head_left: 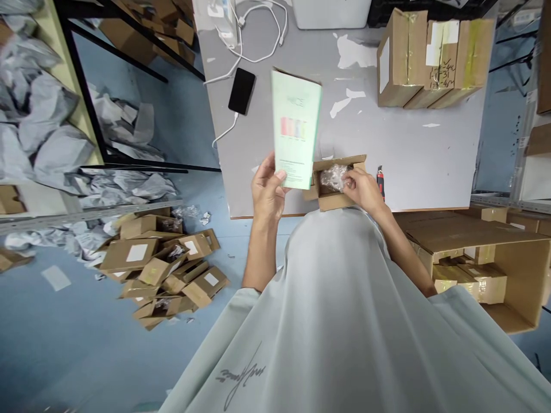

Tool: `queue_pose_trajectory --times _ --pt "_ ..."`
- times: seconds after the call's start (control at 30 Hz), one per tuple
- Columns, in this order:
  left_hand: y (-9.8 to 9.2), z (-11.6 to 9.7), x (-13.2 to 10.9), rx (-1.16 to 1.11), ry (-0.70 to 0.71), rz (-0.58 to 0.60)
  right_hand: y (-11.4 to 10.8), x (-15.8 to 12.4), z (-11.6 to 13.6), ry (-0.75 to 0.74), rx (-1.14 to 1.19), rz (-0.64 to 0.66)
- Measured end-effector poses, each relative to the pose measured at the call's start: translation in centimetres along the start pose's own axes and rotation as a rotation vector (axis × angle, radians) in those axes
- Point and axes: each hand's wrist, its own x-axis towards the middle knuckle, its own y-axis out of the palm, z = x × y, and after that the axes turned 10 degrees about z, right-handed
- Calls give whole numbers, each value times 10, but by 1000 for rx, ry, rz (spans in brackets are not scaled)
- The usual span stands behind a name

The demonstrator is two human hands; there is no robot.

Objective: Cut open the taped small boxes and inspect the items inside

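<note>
My left hand [267,189] is closed on the lower end of a tall pale green product box [296,129], holding it upright above the grey table [408,155]. My right hand [364,189] reaches into a small open cardboard box [333,198] at the table's near edge, its fingers pinched on clear bubble wrap [332,176] inside it.
A black phone [241,90] on a white cable lies at the table's left. Taped cardboard cartons [430,57] stand at the back right. A red utility knife [380,179] lies beside my right hand. Emptied small boxes [167,264] litter the floor on the left; a large open carton [495,258] stands on the right.
</note>
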Motion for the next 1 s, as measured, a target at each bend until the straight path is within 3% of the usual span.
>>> queue_pose_trajectory --times 0.07,0.13,0.27,0.37,0.5,0.67,0.87,1.0 --pt "-5 -12 -5 -25 24 -41 0 5 -8 44 -90 -17" --pt "-9 -22 -11 -63 43 -59 4 8 -14 53 -129 44" --pt "-7 -30 -19 -138 44 -33 11 8 -10 33 -106 99" --pt "8 -23 -25 -215 -17 -6 4 2 2 -12 81 4" --pt "39 -11 -32 -269 -149 114 -22 -5 24 -118 405 -119" --pt "68 4 -40 -416 -365 227 -53 -7 46 -142 465 -185" --pt "61 20 -44 -491 -549 342 -64 2 40 -164 429 -269" --pt "54 20 -43 -526 -656 403 -69 7 27 -256 471 -208"
